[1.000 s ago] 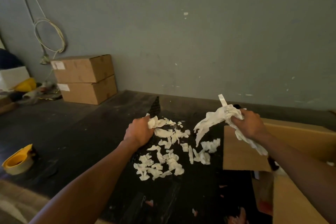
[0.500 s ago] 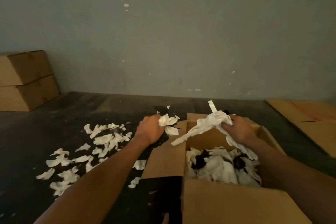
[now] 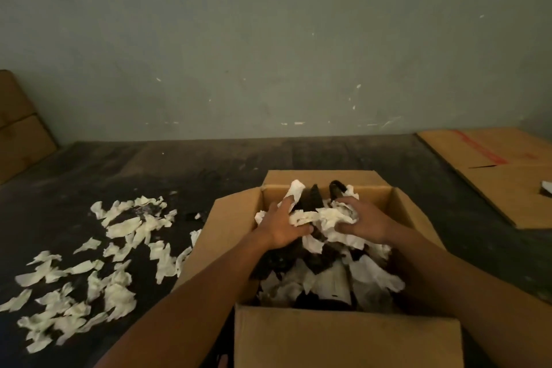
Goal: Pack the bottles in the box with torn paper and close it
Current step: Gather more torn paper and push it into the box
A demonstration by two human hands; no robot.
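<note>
Here, a grey-green wall fills the upper half of the view, and below it lies a dark floor that carries everything else. On the floor's right edge a flattened cardboard sheet with a red stripe lies flat, well apart from the work. At the left edge, against the wall, two stacked cartons stand only partly in view.

The open box sits on the floor toward the near edge, right of centre, all four flaps folded outward. Inside it dark bottles stand or lean among white paper; their exact number cannot be told, as paper covers most of them. One dark neck pokes up near the box's far wall.

Both forearms reach in from the near edge over the box. The left hand has its fingers spread and presses down on the torn paper near the middle of the box. The right hand, just beside it, curls its fingers round the same clump of paper, gripping it from the right side.

To the left of the box, loose paper scraps lie scattered over the floor, the nearest ones touching the box's left flap.
</note>
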